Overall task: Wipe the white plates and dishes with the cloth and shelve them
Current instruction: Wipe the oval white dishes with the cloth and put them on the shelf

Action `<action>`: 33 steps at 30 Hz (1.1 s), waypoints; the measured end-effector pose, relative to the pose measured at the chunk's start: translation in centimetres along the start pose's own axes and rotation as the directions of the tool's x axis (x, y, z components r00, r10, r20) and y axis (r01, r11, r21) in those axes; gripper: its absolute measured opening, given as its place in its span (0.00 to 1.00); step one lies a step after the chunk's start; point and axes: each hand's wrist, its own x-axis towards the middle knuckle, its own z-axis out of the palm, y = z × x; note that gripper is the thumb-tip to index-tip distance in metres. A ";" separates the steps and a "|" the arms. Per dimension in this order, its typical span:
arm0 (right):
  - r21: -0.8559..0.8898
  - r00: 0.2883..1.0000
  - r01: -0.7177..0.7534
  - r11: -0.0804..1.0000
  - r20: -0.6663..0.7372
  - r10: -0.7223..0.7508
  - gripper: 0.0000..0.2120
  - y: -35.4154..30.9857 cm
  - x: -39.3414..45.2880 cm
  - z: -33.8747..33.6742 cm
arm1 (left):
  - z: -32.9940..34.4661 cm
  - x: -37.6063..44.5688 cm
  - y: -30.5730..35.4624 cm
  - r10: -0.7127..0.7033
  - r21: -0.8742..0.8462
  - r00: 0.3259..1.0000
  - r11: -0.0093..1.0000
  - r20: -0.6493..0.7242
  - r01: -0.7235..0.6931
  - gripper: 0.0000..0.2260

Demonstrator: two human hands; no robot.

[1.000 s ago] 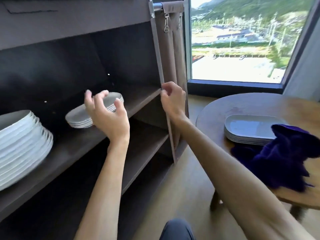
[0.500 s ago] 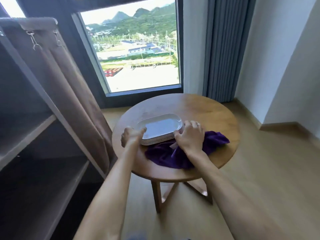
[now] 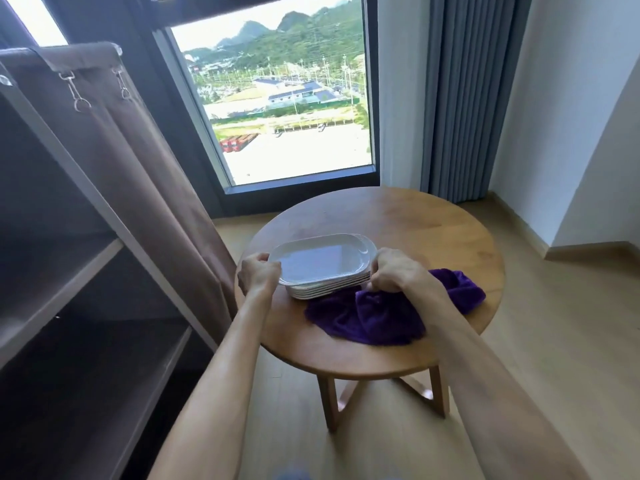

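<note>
We read no labels or writing anywhere. A stack of white rounded-rectangle dishes (image 3: 322, 268), smooth and glossy, sits on the round wooden surface (image 3: 415, 230). Our left hand (image 3: 259, 274) grips the stack's left end, fingers curled on the top rim. Our right hand (image 3: 394, 271) touches the stack's right end and pinches the fuzzy purple cloth (image 3: 377, 317), crumpled just near-right of the dishes. Dark shelves (image 3: 62, 271) with a brown curtain (image 3: 145, 188) stand left. Versus half a second ago, both hands sit tighter on the stack.
</note>
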 end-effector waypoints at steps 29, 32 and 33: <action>0.543 0.771 0.552 0.633 -0.622 -0.138 0.08 -9.2 -2.3 -5.0 | 2.8 -7.7 3.7 -0.160 -0.768 0.890 0.456 0.427 0.450 0.09; 0.458 0.850 0.519 0.721 -0.368 -0.377 0.07 -8.8 -2.3 -2.1 | 4.0 -8.7 4.3 -0.214 -0.837 0.924 0.396 0.316 0.378 0.11; 0.409 0.843 0.516 0.753 -0.401 -0.360 0.09 -8.4 -2.2 -1.3 | 4.1 -9.0 4.4 -0.244 -0.862 0.923 0.346 0.297 0.369 0.11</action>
